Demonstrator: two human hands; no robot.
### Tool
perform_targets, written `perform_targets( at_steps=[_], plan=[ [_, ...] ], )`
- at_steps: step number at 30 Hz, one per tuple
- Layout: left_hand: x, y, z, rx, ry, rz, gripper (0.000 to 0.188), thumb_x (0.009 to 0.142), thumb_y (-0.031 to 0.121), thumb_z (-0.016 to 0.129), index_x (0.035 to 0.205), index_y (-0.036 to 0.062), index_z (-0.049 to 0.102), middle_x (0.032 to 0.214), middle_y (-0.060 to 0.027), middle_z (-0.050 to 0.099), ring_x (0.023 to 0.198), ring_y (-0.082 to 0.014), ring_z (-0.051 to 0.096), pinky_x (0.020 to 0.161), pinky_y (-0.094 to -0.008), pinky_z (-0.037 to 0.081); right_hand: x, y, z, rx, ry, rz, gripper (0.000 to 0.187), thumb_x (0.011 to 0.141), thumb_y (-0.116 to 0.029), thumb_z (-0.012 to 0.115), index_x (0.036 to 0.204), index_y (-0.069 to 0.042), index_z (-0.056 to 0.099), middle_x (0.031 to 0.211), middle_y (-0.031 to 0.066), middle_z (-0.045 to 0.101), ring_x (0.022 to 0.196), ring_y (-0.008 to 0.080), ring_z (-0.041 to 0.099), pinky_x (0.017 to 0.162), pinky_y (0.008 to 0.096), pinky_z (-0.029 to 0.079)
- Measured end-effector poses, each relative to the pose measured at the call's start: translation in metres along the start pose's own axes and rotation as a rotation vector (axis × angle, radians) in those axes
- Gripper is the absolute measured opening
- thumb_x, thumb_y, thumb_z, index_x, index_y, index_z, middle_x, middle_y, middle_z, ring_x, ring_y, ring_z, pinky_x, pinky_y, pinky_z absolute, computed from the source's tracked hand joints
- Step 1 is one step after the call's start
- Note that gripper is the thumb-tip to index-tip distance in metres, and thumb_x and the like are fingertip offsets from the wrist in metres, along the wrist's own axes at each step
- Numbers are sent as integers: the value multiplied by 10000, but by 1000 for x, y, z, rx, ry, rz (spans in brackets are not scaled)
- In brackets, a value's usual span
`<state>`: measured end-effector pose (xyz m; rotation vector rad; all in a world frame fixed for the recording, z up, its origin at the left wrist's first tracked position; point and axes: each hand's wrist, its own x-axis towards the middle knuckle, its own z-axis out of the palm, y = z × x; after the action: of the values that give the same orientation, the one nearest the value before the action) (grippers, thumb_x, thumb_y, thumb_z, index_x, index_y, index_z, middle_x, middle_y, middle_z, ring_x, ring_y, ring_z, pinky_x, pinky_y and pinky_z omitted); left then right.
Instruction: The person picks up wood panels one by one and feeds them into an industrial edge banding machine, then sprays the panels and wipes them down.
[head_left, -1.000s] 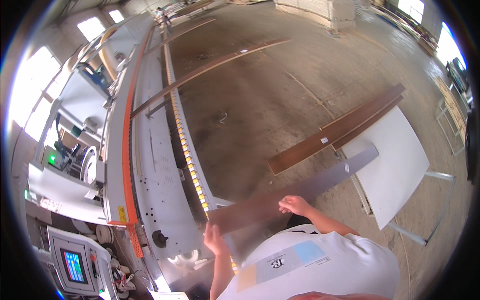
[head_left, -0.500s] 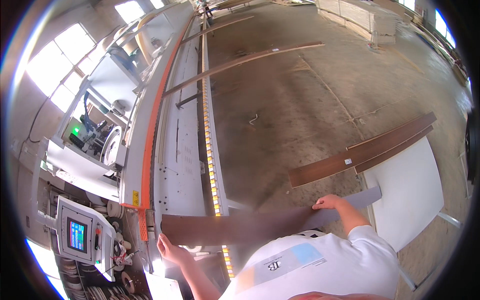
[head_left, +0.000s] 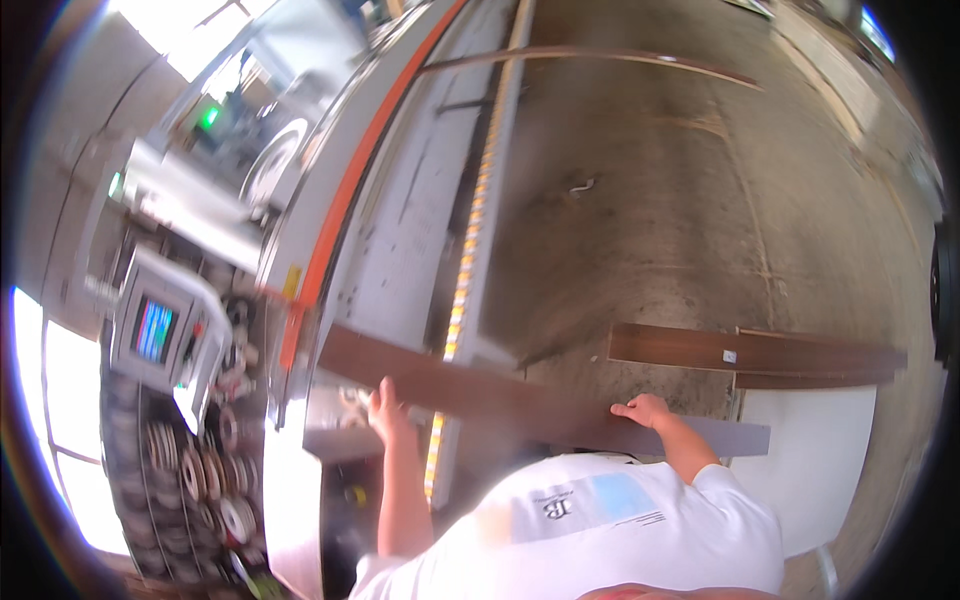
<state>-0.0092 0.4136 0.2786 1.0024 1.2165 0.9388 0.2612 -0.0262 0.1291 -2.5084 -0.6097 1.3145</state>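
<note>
A long brown board (head_left: 470, 388) lies across the front of me, its left end over the pale bed of a long machine (head_left: 400, 240). Toward the right the board looks greyish, and that end reaches over a white panel (head_left: 800, 430). My left hand (head_left: 388, 410) is at the board's near edge, a little in from its left end, thumb on top and fingers mostly hidden beneath. Farther right, my right hand (head_left: 643, 410) is closed over the far edge, its forearm crossing the board. Motion slightly blurs both hands.
Brown boards (head_left: 690, 348) rest by the white panel's far side. Another long board (head_left: 600, 55) juts out from the machine farther off. A strip of yellow rollers (head_left: 465, 275) runs along the machine. To the left are a control screen (head_left: 155, 330) and several rolls of edging (head_left: 205, 470).
My left hand has shifted inward from the board's left corner along the near edge. The board now slants, left end farther away. The view has also turned and tilted.
</note>
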Motion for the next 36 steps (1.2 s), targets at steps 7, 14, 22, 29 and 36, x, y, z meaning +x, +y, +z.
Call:
perform_targets(
  at_steps=[7,14,22,29,36],
  plan=[
    [64,-57,-28,-11,1,-185,274,993,345,614,912,87,573,839,-12,575,704,-137,577,639,-315,534,5,-88,-14,-117,18,-37,841,811,-828,501,879,-36,776,895,186,738,920,354,703,824,424,526],
    [152,-100,-92,-189,75,-196,311,981,346,630,886,53,590,660,1,500,537,-133,505,494,-283,426,13,-169,-20,-236,-43,-91,788,818,-783,542,870,-29,766,900,185,735,904,347,703,806,417,522],
    [227,-95,-113,-139,185,-120,308,974,312,654,929,7,644,677,-18,583,491,-105,493,444,-261,385,20,-139,-12,-269,30,-53,743,820,-739,596,836,-10,737,809,200,703,821,334,709,722,425,520],
    [295,-105,-153,186,452,149,607,927,272,699,1404,-28,474,1043,-150,701,803,-227,666,590,-333,531,21,-212,13,-263,140,-67,708,876,-712,523,917,-42,748,921,203,717,935,393,680,802,450,515],
    [291,-38,-139,36,217,-72,792,942,280,671,1581,232,206,1127,-101,681,868,-194,655,631,-394,543,25,-266,8,-255,130,-19,734,883,-729,496,986,-48,751,970,198,721,993,384,675,842,455,510]
  ],
)
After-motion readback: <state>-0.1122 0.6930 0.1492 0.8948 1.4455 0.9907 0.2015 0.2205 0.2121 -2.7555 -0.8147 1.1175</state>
